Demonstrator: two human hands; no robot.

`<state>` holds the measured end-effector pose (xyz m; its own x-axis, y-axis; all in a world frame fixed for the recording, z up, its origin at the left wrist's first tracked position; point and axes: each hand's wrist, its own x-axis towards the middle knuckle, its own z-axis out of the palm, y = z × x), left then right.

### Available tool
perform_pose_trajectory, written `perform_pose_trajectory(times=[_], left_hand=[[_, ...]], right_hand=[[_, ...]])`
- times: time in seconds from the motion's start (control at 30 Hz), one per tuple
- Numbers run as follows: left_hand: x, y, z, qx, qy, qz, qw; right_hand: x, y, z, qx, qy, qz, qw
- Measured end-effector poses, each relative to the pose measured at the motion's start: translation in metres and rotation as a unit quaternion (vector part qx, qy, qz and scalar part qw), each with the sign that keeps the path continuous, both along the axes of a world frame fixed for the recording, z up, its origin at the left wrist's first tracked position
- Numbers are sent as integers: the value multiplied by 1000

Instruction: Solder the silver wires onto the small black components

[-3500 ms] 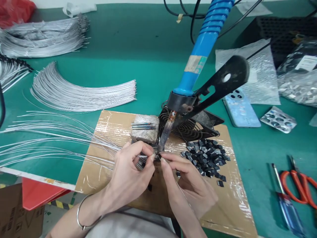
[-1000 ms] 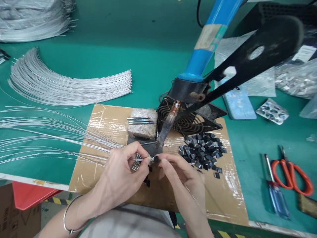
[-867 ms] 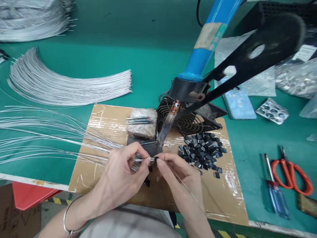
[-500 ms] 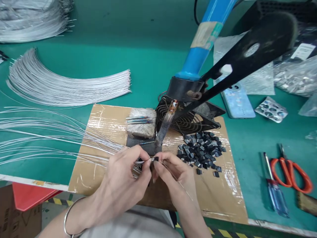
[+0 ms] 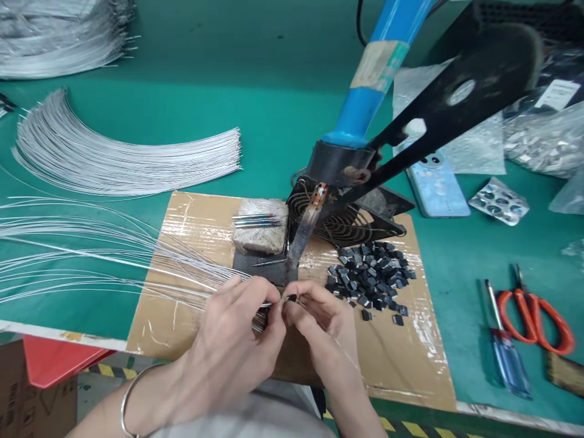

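Clear plastic bag (image 5: pixel 547 137), far right, contains small silvery pieces. Left hand (image 5: pixel 235 340) and right hand (image 5: pixel 322 328) pinch a small black connector (image 5: pixel 291 298) between them, above glossy brown cardboard (image 5: pixel 410 365), near the blue-handled soldering iron (image 5: pixel 360 109).

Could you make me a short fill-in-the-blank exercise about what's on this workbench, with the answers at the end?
The person wears a metal bangle on the ____ wrist.
The small pieces heaped on the cardboard are mostly ____ in colour.
The handles of the scissor-like tool are ____.
The tool with a clear blue handle and thin metal shaft, lying beside it, is a ____.

Missing words: left; black; orange; screwdriver.
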<state>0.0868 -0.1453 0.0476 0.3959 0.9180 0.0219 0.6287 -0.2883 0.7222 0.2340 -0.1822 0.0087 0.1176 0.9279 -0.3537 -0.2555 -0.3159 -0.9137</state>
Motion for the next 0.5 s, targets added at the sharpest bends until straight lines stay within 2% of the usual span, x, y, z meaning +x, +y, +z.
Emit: perform_pose_trajectory(times=[0.1,0.2,0.4,0.5], left_hand=[[-2,3,1,-66,-30,18,997],[-5,5,1,-111,-57,32,992],[-8,5,0,-133,-50,44,989],[-9,6,0,-140,-49,47,988]], right_hand=[[5,-6,-5,25,8,2,1000],[7,-10,-8,38,2,-33,999],[5,-15,-12,18,-40,-82,996],[4,-17,-8,47,-117,-81,989]])
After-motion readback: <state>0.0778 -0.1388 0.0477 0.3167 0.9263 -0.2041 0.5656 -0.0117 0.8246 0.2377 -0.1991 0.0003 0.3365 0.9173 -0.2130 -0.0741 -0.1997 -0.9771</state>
